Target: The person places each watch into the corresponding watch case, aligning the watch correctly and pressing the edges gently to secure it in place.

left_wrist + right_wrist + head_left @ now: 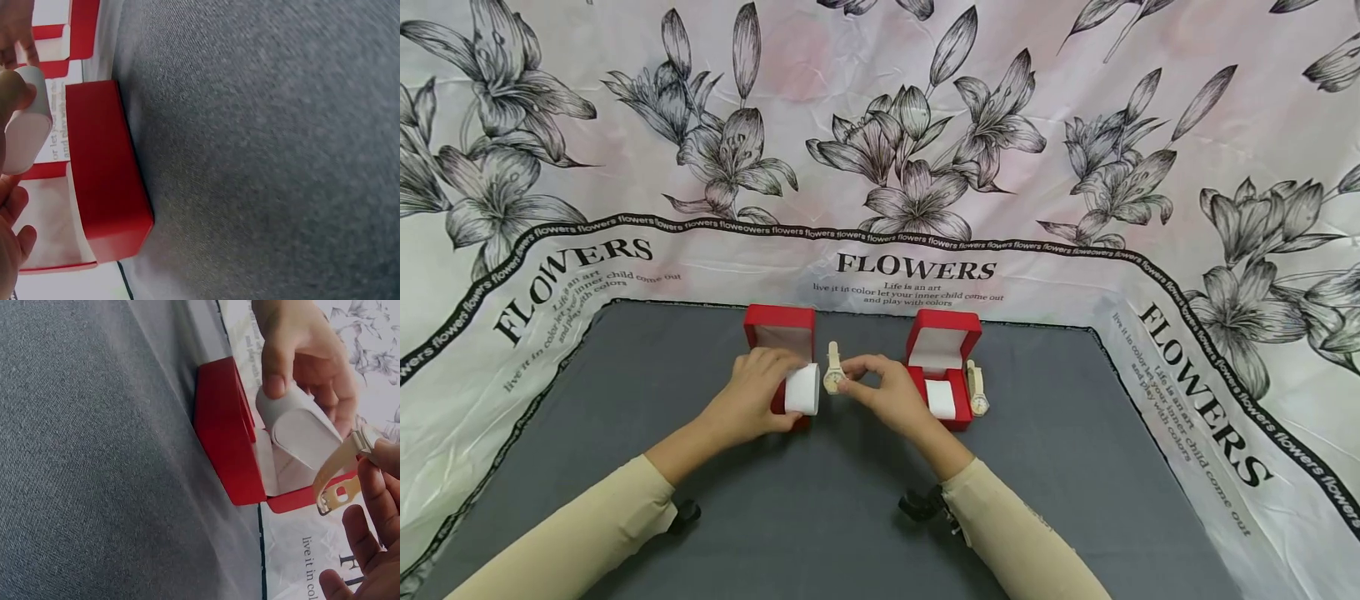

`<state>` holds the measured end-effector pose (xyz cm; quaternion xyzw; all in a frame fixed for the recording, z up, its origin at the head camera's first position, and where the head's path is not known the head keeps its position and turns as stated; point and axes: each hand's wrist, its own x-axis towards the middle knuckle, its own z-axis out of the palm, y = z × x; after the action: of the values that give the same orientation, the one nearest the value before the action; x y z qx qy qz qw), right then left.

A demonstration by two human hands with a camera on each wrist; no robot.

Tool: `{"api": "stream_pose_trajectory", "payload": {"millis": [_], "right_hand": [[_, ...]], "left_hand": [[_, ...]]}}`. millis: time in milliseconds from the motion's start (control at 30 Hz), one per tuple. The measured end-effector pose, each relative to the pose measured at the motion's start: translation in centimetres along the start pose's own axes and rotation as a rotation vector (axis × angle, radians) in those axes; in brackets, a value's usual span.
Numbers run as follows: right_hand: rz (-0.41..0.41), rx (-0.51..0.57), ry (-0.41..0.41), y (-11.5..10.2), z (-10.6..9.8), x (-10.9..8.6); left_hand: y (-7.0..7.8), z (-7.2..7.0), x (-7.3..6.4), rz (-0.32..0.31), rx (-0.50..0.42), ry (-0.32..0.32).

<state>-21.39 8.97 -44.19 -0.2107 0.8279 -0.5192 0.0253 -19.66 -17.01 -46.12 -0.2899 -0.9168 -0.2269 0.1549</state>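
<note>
In the head view, my left hand (pixel 751 390) grips a white watch cushion (pixel 802 390) over an open red watch box (pixel 780 317). The right wrist view shows the thumb pressed on the side of that cushion (pixel 303 428), which is lifted out of the box (pixel 224 434). My right hand (pixel 891 397) pinches a cream-strapped wristwatch (pixel 833 371) by its case, just right of the cushion. Its strap (pixel 334 469) hangs in a curve with the buckle at the bottom. Part of the left box is hidden behind my left hand.
A second open red box (pixel 951 323) stands to the right, with a white cushion (pixel 940 400) seated inside. Against its right side lies another cream wristwatch (pixel 977 390). Grey cloth (pixel 820 517) covers the table, and a flower-printed sheet (pixel 910 279) rises behind it.
</note>
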Motion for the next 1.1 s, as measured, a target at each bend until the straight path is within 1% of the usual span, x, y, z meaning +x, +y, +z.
{"api": "stream_pose_trajectory", "payload": {"millis": [167, 367, 500, 700, 967, 1100], "right_hand": [[-0.009, -0.022, -0.024, -0.4, 0.2, 0.1], [-0.011, -0.013, -0.046, -0.9, 0.4, 0.2], [-0.018, -0.023, -0.043, -1.3, 0.4, 0.0], [-0.014, -0.035, -0.036, -1.5, 0.1, -0.3], [-0.025, -0.034, -0.038, -1.6, -0.1, -0.3], [-0.020, -0.026, -0.040, -1.6, -0.1, -0.3]], "left_hand": [[0.5, 0.2, 0.3, 0.003, 0.013, 0.017], [0.9, 0.4, 0.2, 0.014, 0.030, 0.016], [1.2, 0.4, 0.2, 0.030, 0.034, 0.029], [1.8, 0.2, 0.6, 0.065, 0.035, 0.025], [2.2, 0.1, 0.8, 0.061, 0.046, 0.060], [2.3, 0.1, 0.8, 0.049, 0.050, 0.082]]}}
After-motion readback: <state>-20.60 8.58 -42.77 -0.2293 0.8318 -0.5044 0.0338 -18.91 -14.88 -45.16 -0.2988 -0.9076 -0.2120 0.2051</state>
